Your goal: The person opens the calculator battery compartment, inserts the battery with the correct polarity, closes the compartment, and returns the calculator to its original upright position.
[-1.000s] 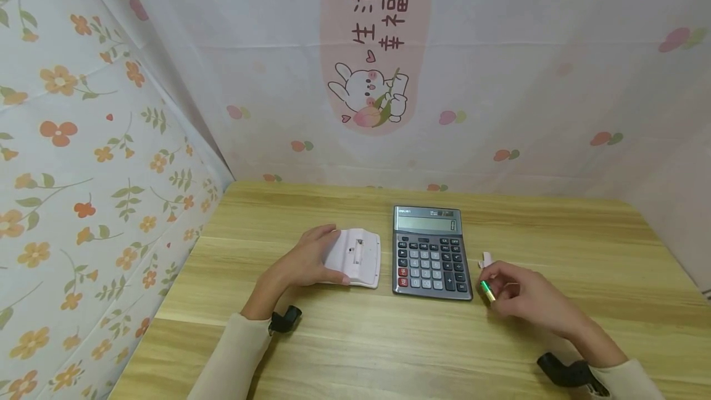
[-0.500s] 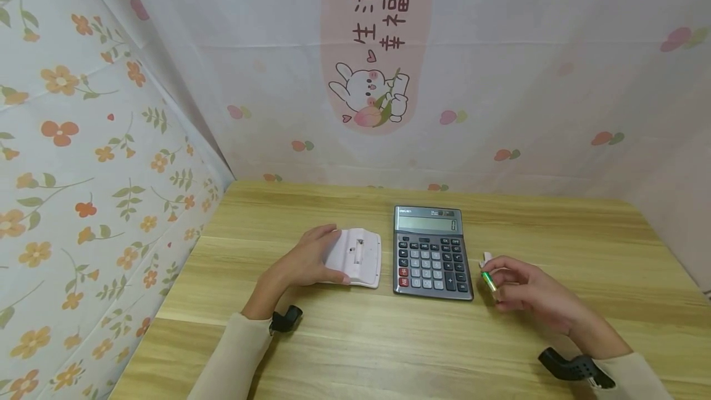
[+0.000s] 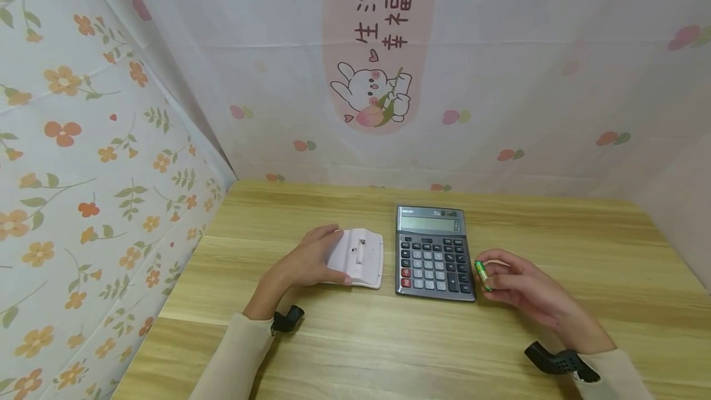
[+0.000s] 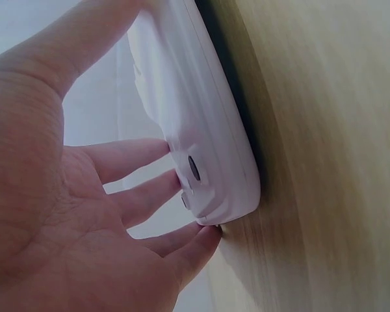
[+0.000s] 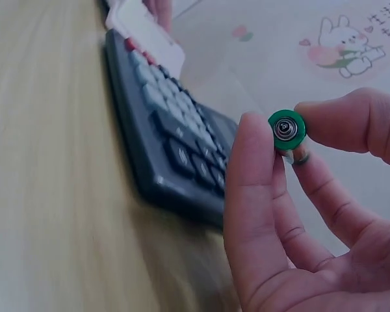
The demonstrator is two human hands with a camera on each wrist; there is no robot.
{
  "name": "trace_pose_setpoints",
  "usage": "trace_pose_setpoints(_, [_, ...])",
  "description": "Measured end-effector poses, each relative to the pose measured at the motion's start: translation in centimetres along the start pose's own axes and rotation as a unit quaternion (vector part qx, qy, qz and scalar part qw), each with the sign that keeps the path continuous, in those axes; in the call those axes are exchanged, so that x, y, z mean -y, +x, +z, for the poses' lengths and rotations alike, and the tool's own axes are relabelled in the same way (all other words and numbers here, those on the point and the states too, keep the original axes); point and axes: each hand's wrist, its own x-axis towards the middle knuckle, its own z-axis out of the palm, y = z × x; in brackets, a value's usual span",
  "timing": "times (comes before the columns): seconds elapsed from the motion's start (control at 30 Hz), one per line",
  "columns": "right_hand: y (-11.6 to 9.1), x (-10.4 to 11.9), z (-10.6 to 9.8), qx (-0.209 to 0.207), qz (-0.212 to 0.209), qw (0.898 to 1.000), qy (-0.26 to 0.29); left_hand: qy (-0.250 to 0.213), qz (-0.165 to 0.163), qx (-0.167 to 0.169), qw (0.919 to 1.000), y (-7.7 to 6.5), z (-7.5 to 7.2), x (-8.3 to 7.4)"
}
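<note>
A white plastic device (image 3: 369,270) lies on the table, an uncovered battery slot (image 3: 360,252) facing up. My left hand (image 3: 307,259) grips its left part, thumb at the near edge and fingers at the far edge; in the left wrist view the fingertips touch its white side (image 4: 211,143). To the right of the grey calculator (image 3: 433,258), my right hand (image 3: 513,283) pinches a green battery (image 3: 482,275) between thumb and fingers. One round end of that battery (image 5: 286,129) faces the right wrist camera. Which device this white one is, I cannot tell.
The grey calculator lies face up between my hands, its display lit with a digit. Wooden tabletop (image 3: 355,344) spreads in front. A printed curtain (image 3: 478,79) hangs behind the table and a floral one (image 3: 111,202) on the left.
My right hand has moved slightly up and left with the battery and turned it between its fingers. A small white piece beyond that hand is now out of sight. The left hand stays put.
</note>
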Motion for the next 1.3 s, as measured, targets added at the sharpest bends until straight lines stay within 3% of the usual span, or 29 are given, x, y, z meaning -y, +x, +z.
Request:
trace_pose_setpoints(0.53, [1.8,0.4,1.4,0.032,-0.051,0.997,0.047,0.001,-0.006,0.002,1.0000,0.0,0.2,-0.1])
trace_pose_setpoints(1.3, [2.6,0.9,1.8,0.030,-0.037,0.998,0.051,0.003,-0.008,0.003,1.0000,0.0,0.0,-0.2])
